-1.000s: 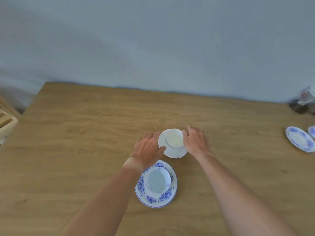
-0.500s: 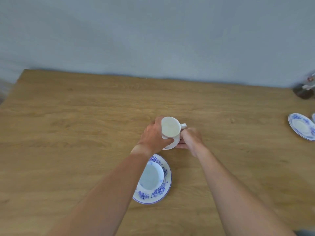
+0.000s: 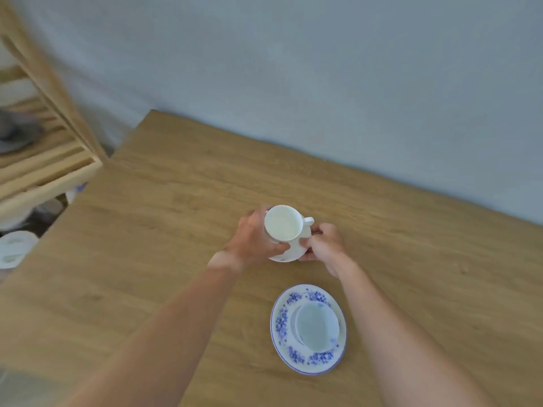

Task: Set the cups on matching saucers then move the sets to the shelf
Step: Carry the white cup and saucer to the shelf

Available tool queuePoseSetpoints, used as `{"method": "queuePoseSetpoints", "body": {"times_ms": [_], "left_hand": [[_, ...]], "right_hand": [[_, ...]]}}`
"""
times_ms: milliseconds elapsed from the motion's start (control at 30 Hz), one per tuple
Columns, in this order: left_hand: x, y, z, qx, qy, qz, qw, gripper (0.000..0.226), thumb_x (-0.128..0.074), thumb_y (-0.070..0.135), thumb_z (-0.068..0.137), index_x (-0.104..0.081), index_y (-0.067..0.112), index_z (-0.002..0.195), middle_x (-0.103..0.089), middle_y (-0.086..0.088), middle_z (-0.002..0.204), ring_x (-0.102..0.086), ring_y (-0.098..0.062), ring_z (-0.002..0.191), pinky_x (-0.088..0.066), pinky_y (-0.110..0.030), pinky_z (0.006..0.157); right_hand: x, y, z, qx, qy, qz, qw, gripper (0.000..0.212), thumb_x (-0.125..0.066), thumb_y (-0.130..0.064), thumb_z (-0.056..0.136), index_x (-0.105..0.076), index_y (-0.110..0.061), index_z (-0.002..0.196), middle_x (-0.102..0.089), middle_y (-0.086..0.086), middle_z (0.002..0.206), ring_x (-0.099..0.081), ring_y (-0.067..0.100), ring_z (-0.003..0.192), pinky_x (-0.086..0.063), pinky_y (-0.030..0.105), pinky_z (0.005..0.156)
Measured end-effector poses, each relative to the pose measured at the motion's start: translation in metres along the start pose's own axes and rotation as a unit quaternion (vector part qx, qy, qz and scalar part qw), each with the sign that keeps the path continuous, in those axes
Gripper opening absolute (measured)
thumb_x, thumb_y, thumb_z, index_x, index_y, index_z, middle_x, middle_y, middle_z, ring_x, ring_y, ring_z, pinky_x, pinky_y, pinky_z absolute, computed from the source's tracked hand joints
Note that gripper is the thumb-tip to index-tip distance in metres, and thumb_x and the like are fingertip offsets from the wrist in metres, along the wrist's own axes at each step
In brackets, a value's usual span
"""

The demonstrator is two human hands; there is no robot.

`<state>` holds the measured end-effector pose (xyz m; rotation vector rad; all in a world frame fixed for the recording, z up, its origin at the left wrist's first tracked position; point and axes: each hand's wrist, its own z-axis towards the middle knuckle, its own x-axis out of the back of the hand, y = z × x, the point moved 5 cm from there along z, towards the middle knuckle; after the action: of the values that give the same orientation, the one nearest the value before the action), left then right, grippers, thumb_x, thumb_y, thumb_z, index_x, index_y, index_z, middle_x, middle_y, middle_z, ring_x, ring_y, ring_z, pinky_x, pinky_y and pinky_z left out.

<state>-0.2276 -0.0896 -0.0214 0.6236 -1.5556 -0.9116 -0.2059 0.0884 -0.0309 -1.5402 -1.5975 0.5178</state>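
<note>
A plain white cup (image 3: 283, 224) sits on its white saucer (image 3: 291, 253), and the set is held above the wooden table (image 3: 176, 218). My left hand (image 3: 255, 239) grips the saucer's left side and touches the cup's wall. My right hand (image 3: 324, 247) grips the saucer's right edge, just below the cup's handle. Nearer to me a white cup (image 3: 316, 326) rests on a blue-flowered saucer (image 3: 283, 321) on the table. The wooden shelf (image 3: 44, 168) stands at the far left.
The shelf's slatted boards hold a blurred grey object (image 3: 16, 133). Below the table's left edge is a white round thing (image 3: 14, 249) on a lower level. A grey wall runs behind the table.
The white cup and saucer have come up off the table in both hands. The view has swung left, so the shelf is now in sight and the blue saucers at the right are gone.
</note>
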Motion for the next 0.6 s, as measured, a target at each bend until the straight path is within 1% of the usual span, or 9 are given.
{"method": "queuePoseSetpoints", "body": {"times_ms": [67, 133, 233, 267, 333, 433, 500, 567, 600], "left_hand": [[0.038, -0.017, -0.003, 0.006, 0.032, -0.006, 0.999, 0.078, -0.090, 0.024, 0.057, -0.053, 0.012, 0.124, -0.058, 0.011, 0.105, -0.058, -0.017, 0.103, -0.035, -0.020, 0.082], [0.076, -0.041, -0.006, 0.024, 0.059, -0.014, 0.998, 0.077, -0.090, 0.025, 0.056, -0.053, 0.015, 0.124, -0.061, 0.011, 0.106, -0.060, -0.015, 0.101, -0.041, -0.022, 0.082], [0.134, -0.081, -0.016, 0.060, 0.099, -0.014, 0.993, 0.080, -0.084, 0.041, 0.050, -0.051, 0.028, 0.121, -0.063, 0.011, 0.110, -0.060, -0.016, 0.102, -0.052, -0.032, 0.084], [0.154, -0.096, -0.020, 0.067, 0.113, -0.011, 0.991, 0.080, -0.083, 0.042, 0.049, -0.050, 0.028, 0.121, -0.062, 0.011, 0.111, -0.060, -0.015, 0.104, -0.052, -0.033, 0.085], [0.194, -0.122, -0.032, 0.079, 0.136, -0.001, 0.988, 0.080, -0.086, 0.036, 0.052, -0.053, 0.023, 0.124, -0.062, 0.008, 0.113, -0.058, -0.016, 0.106, -0.047, -0.029, 0.088], [0.257, -0.164, -0.054, 0.105, 0.171, 0.029, 0.979, 0.079, -0.087, 0.032, 0.055, -0.055, 0.017, 0.125, -0.065, 0.003, 0.115, -0.058, -0.018, 0.107, -0.044, -0.029, 0.089], [0.296, -0.194, -0.070, 0.121, 0.196, 0.031, 0.973, 0.078, -0.087, 0.030, 0.056, -0.055, 0.016, 0.125, -0.065, 0.002, 0.116, -0.059, -0.018, 0.109, -0.043, -0.025, 0.091], [0.333, -0.220, -0.088, 0.139, 0.223, 0.026, 0.964, 0.077, -0.087, 0.030, 0.057, -0.055, 0.019, 0.126, -0.064, 0.006, 0.117, -0.057, -0.015, 0.112, -0.041, -0.022, 0.091], [0.350, -0.232, -0.096, 0.150, 0.235, 0.021, 0.960, 0.077, -0.087, 0.030, 0.058, -0.054, 0.021, 0.127, -0.062, 0.009, 0.117, -0.054, -0.013, 0.112, -0.040, -0.022, 0.091]], "right_hand": [[-0.038, -0.019, 0.003, 0.015, -0.030, -0.011, 0.999, 0.022, -0.060, 0.012, 0.084, -0.062, 0.001, 0.103, -0.067, 0.019, 0.110, -0.070, 0.033, 0.094, -0.061, 0.036, 0.059], [-0.081, -0.037, 0.004, 0.030, -0.057, -0.021, 0.998, 0.022, -0.061, 0.012, 0.084, -0.063, -0.001, 0.102, -0.068, 0.020, 0.110, -0.071, 0.033, 0.094, -0.062, 0.036, 0.059], [-0.150, -0.062, 0.000, 0.044, -0.089, -0.037, 0.994, 0.025, -0.062, 0.011, 0.083, -0.063, 0.001, 0.106, -0.068, 0.018, 0.108, -0.071, 0.032, 0.093, -0.062, 0.035, 0.058], [-0.175, -0.069, -0.003, 0.046, -0.099, -0.046, 0.993, 0.025, -0.063, 0.011, 0.083, -0.063, 0.001, 0.105, -0.067, 0.016, 0.107, -0.071, 0.031, 0.092, -0.062, 0.035, 0.058], [-0.228, -0.083, -0.011, 0.049, -0.127, -0.065, 0.989, 0.022, -0.063, 0.013, 0.083, -0.062, -0.001, 0.100, -0.067, 0.012, 0.102, -0.071, 0.030, 0.090, -0.062, 0.035, 0.058], [-0.311, -0.100, -0.024, 0.049, -0.174, -0.093, 0.979, 0.022, -0.061, 0.014, 0.084, -0.062, 0.004, 0.103, -0.068, 0.014, 0.103, -0.070, 0.032, 0.091, -0.062, 0.036, 0.058], [-0.365, -0.109, -0.033, 0.053, -0.200, -0.114, 0.972, 0.017, -0.061, 0.013, 0.085, -0.061, 0.001, 0.097, -0.067, 0.014, 0.101, -0.070, 0.032, 0.092, -0.062, 0.037, 0.058], [-0.415, -0.118, -0.042, 0.064, -0.210, -0.142, 0.965, 0.016, -0.063, 0.010, 0.086, -0.060, -0.006, 0.087, -0.067, 0.010, 0.098, -0.069, 0.027, 0.084, -0.061, 0.034, 0.056], [-0.438, -0.121, -0.046, 0.073, -0.210, -0.163, 0.961, 0.015, -0.064, 0.007, 0.086, -0.060, -0.007, 0.087, -0.067, 0.011, 0.098, -0.069, 0.023, 0.078, -0.060, 0.031, 0.052]]}}
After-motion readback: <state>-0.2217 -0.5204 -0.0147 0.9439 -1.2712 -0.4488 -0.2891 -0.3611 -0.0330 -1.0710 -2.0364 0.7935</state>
